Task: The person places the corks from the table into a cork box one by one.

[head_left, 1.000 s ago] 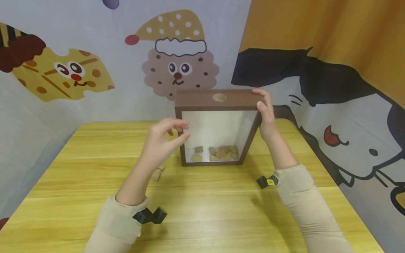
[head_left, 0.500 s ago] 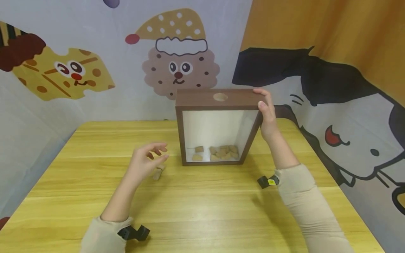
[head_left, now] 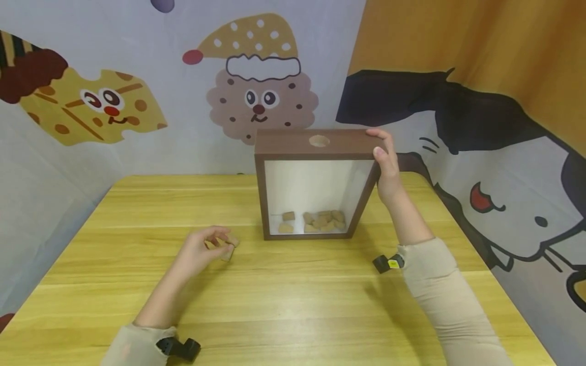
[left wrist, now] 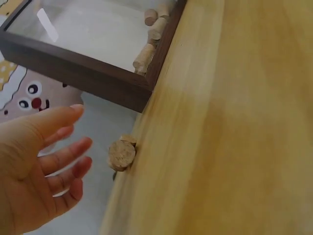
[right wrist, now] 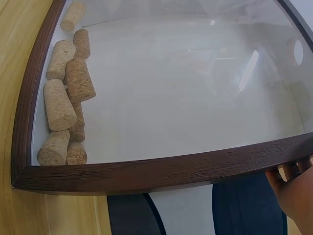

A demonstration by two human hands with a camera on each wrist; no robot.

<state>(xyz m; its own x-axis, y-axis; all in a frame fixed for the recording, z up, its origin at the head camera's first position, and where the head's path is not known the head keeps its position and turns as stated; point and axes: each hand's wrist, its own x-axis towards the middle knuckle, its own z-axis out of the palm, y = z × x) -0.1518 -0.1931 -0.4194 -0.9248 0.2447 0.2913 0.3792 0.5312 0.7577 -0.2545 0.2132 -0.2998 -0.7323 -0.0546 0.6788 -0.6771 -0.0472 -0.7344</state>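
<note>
A dark brown shadow box (head_left: 284, 144) with a clear front and a round hole in its top stands upright on the table. Several corks (right wrist: 59, 107) lie along its bottom inside. My right hand (head_left: 387, 170) grips the box's upper right corner, thumb on the front edge and fingers over the top. To the left of the box, two loose corks (left wrist: 121, 155) are on the table. My left hand (head_left: 199, 251) is right by them, thumb and fingers parted; in the left wrist view a gap shows between the fingertips and the corks.
The wood-grain table (head_left: 293, 305) carries the box near its back edge. Behind it hangs a cloth (head_left: 155, 30) printed with cartoon figures. Each sleeve has a small black wrist camera (head_left: 180, 348) on it.
My left hand has moved from the box's left side, down and left to the loose corks. My right hand and the box have stayed in place.
</note>
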